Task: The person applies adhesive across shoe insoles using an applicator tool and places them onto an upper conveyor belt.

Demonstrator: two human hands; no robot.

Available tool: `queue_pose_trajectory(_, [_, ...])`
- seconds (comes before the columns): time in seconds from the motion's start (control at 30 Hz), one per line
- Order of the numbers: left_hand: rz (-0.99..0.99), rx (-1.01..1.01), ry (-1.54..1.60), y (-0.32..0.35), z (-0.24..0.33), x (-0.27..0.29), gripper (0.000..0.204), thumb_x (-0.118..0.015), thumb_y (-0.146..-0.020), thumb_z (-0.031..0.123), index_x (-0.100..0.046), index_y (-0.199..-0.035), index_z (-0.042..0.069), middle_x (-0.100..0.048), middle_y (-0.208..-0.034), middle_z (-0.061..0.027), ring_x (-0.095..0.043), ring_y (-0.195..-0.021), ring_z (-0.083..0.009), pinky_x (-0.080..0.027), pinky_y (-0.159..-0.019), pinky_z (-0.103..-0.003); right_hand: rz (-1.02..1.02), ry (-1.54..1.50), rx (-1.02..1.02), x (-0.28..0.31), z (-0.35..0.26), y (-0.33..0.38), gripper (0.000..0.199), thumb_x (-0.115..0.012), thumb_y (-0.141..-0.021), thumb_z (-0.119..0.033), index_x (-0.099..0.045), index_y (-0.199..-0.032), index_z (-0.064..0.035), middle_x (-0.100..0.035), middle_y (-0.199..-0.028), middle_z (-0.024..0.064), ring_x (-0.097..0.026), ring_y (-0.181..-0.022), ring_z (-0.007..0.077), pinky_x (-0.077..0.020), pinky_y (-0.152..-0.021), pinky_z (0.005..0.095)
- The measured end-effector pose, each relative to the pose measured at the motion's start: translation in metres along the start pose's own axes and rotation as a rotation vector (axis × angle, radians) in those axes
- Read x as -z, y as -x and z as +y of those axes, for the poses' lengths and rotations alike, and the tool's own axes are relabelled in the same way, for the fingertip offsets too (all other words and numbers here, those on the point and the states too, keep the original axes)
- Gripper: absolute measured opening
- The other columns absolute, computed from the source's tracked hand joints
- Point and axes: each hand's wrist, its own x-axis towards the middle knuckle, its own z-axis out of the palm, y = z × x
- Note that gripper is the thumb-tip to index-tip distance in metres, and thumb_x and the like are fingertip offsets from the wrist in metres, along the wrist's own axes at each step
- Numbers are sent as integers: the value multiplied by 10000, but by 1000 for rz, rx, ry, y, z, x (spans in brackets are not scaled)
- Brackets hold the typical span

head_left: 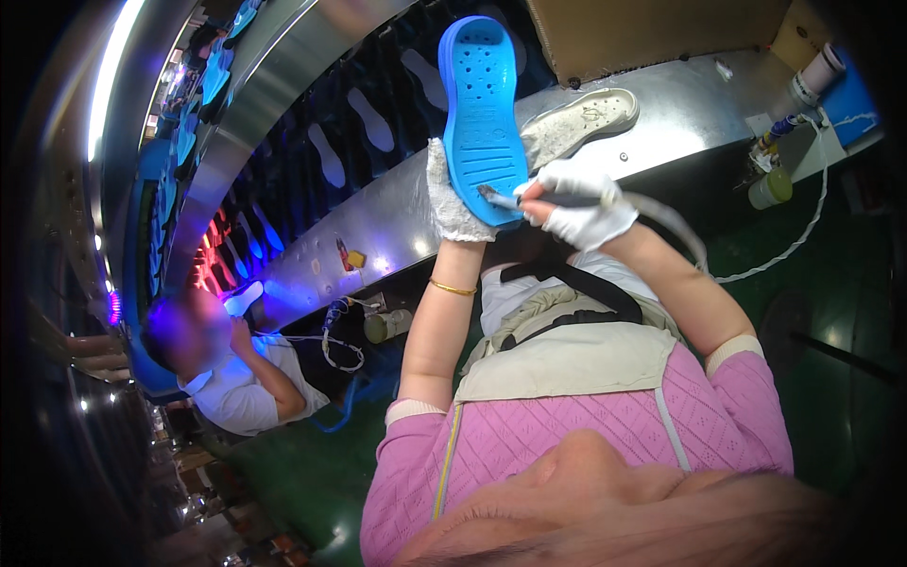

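Note:
My left hand (455, 213), in a white glove, grips the heel end of a blue shoe sole (484, 123) from its left side. The sole is held up with its hollow face showing, holes near the far end and ridges nearer me. In my right hand (586, 208), whose white glove leaves fingertips bare, is a brush (501, 197) with a pale tube trailing behind. The brush's dark bristles touch the sole's lower part. An off-white sole (586, 121) lies on the metal ledge (680, 118) just right of the blue one.
Beyond the ledge, a dark conveyor (354, 76) carries several pale insole-shaped pieces. A cardboard box (652, 33) stands at the back right. A small jar (770, 189) and white tubing hang below the ledge. At the left, another person (250, 378) sits holding a lit sole.

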Motion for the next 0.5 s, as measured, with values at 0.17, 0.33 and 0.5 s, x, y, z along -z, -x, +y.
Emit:
queue_pose_trajectory(0.17, [-92, 8, -32, 9, -6, 17, 611, -350, -893, 509, -445, -1248, 21, -529, -1182, -172, -543, -1042, -308, -459, -903, -432, -112, -210, -356, 0, -17, -3, 116, -702, -724, -28, -634, -818, -27, -623, -762, 62, -606, -666, 144, -482, -621, 258])
queue_pose_trajectory(0.33, [153, -175, -204, 24, -16, 9, 555, -354, -899, 465, -460, -1228, 30, -518, -1192, -157, -526, -1047, -294, -436, -920, -413, -34, 284, 329, -6, -14, -21, 166, -677, -691, 31, -613, -834, -21, -624, -807, 98, -607, -713, 221, -490, -659, 302])
queue_pose_trajectory(0.5, [-60, -90, 78, 35, -3, 29, 634, -346, -884, 523, -430, -1254, 15, -510, -1212, -169, -529, -1054, -303, -429, -931, -422, -272, -44, 112, -12, -25, -21, 135, -697, -720, 11, -624, -826, -30, -630, -862, 94, -609, -777, 180, -482, -715, 292])
